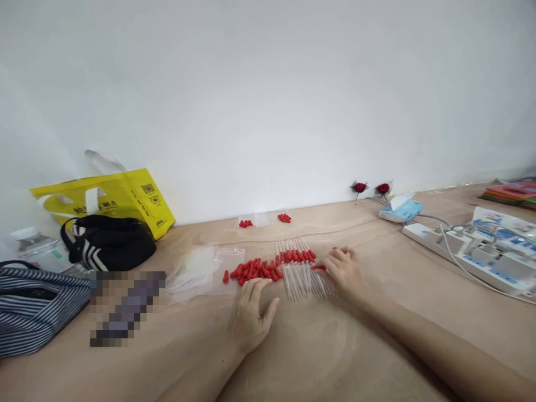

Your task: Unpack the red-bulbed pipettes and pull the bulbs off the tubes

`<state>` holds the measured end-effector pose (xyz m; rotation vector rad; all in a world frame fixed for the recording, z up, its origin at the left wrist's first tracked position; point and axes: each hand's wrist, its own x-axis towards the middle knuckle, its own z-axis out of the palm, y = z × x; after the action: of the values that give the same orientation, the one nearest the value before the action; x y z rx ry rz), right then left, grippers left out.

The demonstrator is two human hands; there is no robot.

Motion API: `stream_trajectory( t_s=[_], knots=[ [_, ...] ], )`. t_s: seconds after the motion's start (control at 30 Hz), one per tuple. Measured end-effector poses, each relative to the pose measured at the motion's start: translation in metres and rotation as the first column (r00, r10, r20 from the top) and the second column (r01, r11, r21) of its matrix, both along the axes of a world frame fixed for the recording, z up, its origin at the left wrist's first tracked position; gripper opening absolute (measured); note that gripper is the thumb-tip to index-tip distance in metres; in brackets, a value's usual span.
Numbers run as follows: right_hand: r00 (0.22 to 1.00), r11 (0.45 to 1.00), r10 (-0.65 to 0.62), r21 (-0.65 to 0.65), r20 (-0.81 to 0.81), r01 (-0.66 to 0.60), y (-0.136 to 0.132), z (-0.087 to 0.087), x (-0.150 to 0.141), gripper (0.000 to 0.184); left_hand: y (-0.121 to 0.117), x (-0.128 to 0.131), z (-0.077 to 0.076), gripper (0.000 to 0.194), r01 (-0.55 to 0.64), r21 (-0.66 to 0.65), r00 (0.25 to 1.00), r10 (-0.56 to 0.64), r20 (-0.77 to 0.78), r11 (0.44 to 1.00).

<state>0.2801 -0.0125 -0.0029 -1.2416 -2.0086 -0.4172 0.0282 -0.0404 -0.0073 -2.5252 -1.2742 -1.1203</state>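
A loose pile of red rubber bulbs (255, 270) lies in the middle of the table. Just in front of it rests my left hand (253, 315), fingers and thumb apart, with nothing in it. Right of the pile, thin clear glass droppers (307, 281) lie side by side in a row. Several more red bulbs (298, 256) form a line across their upper part, among slender tips pointing toward the wall. My right hand (343, 273) is at the right end of this row, its fingers closed around a red bulb (319, 267). More red shows behind its knuckles, mostly hidden.
Clear plastic bags (201, 273) lie left of the pile. Small bags with red bulbs (284, 218) sit by the wall. A power strip (469, 257) with cables and a blue tissue pack (401, 211) stand right. A yellow bag (125, 195) and black pouch (113, 245) are left.
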Motion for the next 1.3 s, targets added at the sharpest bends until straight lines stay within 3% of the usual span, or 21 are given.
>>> stream_trajectory(
  t_s=[0.1,0.23,0.37,0.8,0.93,1.0,1.1,1.13,1.2,1.3],
  knots=[
    [0.982,0.973,0.173,0.141,0.07,-0.182,-0.02,-0.014,-0.013,0.013,-0.002,0.002,0.002,0.035,-0.006,0.041,1.0,0.006,-0.015,0.999],
    [0.955,0.941,0.275,0.173,0.109,-0.291,-0.03,-0.018,-0.031,0.013,-0.007,0.008,0.003,0.015,0.116,0.066,0.988,-0.109,-0.11,0.991],
    [0.943,0.927,0.318,0.177,0.102,-0.331,-0.031,-0.019,-0.04,0.012,-0.008,0.014,-0.001,0.015,0.185,0.071,0.973,-0.173,-0.155,0.98],
    [0.93,0.923,0.336,0.146,0.146,-0.357,-0.033,-0.022,-0.038,0.016,-0.011,0.016,-0.003,0.021,0.143,0.155,0.98,-0.118,-0.157,0.978],
    [0.918,0.916,0.385,0.084,0.095,-0.393,-0.03,-0.016,-0.022,0.019,-0.011,0.006,0.0,0.024,0.112,0.153,0.983,-0.087,-0.161,0.982],
    [0.95,0.95,0.311,0.016,-0.009,-0.311,-0.021,-0.01,-0.004,0.021,-0.01,-0.003,0.003,0.025,0.024,0.148,0.993,-0.007,-0.114,0.989],
    [0.975,0.985,-0.024,-0.172,-0.221,-0.015,-0.002,-0.001,0.029,0.022,-0.008,-0.009,0.007,0.025,-0.071,0.031,0.997,0.071,-0.014,0.997],
    [0.95,0.965,-0.162,-0.244,-0.265,0.097,0.004,0.001,0.039,0.024,-0.007,-0.008,0.008,0.024,-0.069,-0.035,0.997,0.069,0.018,0.997],
    [0.881,0.867,-0.391,-0.429,-0.266,0.255,0.013,0.002,0.054,0.027,-0.004,-0.002,0.011,0.024,-0.04,-0.181,0.994,0.057,0.09,0.983],
    [0.843,0.716,-0.506,-0.634,-0.183,0.292,0.018,-0.003,0.066,0.028,0.006,0.014,0.021,0.021,0.004,-0.375,0.969,0.09,0.232,0.927]
  ],
)
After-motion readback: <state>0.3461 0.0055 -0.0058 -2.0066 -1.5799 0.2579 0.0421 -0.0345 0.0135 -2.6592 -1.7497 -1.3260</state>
